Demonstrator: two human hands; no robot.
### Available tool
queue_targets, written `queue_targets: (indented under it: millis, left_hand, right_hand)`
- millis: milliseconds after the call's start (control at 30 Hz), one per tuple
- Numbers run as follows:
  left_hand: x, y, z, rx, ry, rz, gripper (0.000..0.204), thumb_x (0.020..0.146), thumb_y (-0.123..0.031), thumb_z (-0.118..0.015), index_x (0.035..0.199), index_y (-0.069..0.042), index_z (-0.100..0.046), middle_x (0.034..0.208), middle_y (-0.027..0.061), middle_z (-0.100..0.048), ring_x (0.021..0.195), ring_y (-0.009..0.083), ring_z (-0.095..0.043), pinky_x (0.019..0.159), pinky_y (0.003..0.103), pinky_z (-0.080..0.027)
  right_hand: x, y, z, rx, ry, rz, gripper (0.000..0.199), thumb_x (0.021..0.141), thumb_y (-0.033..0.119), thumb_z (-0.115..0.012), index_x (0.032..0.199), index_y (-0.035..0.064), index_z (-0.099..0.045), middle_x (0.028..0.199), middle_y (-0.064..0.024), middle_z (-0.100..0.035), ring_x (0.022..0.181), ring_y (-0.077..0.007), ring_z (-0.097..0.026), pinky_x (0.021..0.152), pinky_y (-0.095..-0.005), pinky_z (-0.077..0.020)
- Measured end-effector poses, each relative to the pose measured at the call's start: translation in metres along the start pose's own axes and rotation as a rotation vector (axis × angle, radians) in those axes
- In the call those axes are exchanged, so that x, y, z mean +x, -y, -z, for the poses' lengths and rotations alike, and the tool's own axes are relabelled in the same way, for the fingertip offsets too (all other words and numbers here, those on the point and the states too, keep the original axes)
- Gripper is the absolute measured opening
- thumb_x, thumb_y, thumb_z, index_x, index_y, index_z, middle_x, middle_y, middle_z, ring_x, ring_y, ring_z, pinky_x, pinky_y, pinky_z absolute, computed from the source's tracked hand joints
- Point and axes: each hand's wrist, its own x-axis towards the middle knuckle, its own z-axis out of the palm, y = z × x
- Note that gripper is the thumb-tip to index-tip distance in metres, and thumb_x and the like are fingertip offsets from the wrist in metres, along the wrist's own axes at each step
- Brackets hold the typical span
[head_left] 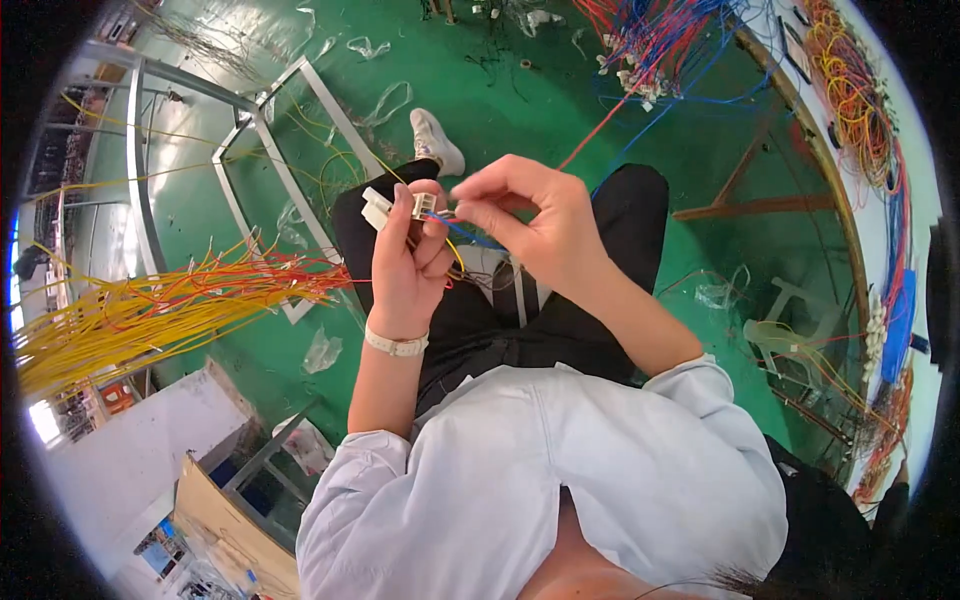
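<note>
Between the thumb and fingers of my left hand (pixel 408 275) is a white plastic connector (pixel 425 206) with open slots. A second white block (pixel 376 208) shows beside that thumb; whether the two are joined I cannot tell. Blue and yellow wires (pixel 457 252) come out near the connector. Just right of it, my right hand (pixel 545 225) pinches the end of a wire between thumb and forefinger. A red wire (pixel 600 127) and a blue wire (pixel 645 130) run from behind this hand up to the far right.
Many yellow and red wires (pixel 180 315) stretch in from the left toward my knee. A metal frame (pixel 145 170) stands at the far left. Red and blue wire bundles (pixel 660 45) hang at the far right, beside a wire-laden board (pixel 850 190). A plastic stool (pixel 800 325) stands right.
</note>
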Motion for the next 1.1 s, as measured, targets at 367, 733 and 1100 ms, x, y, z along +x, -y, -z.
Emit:
queue_targets:
  millis: [367, 733, 1100]
  left_hand:
    - [-0.007, 0.008, -0.015, 0.101, 0.194, -0.023, 0.032, 0.1, -0.035, -0.041, 0.106, -0.006, -0.054, 0.067, -0.0048, -0.043, 0.043, 0.0008, -0.02, 0.038, 0.019, -0.015]
    - [-0.01, 0.02, -0.035, 0.555, 0.025, -0.514, 0.019, 0.095, -0.02, -0.056, 0.097, -0.001, -0.058, 0.07, -0.0036, -0.049, 0.052, 0.0015, -0.035, 0.044, 0.018, -0.026]
    - [-0.005, 0.013, -0.039, 0.519, 0.069, -0.5, 0.021, 0.095, -0.022, -0.054, 0.095, -0.001, -0.058, 0.069, -0.0026, -0.051, 0.051, 0.0004, -0.036, 0.043, 0.018, -0.024]
  right_hand:
    - [-0.008, 0.013, 0.015, -0.047, 0.014, 0.136, 0.017, 0.084, 0.001, -0.063, 0.096, -0.0004, -0.051, 0.084, -0.0092, -0.061, 0.077, -0.0168, -0.062, 0.072, -0.0284, -0.0515]
    - [-0.018, 0.01, 0.012, -0.492, -0.115, 0.469, 0.027, 0.08, -0.002, -0.068, 0.094, 0.0031, -0.045, 0.082, -0.0089, -0.06, 0.072, -0.0185, -0.06, 0.064, -0.0287, -0.0479]
    - [-0.012, 0.004, 0.017, -0.377, -0.021, 0.36, 0.007, 0.079, 0.005, -0.068, 0.078, 0.0015, -0.063, 0.078, -0.0092, -0.064, 0.07, -0.0222, -0.061, 0.062, -0.0294, -0.0475]
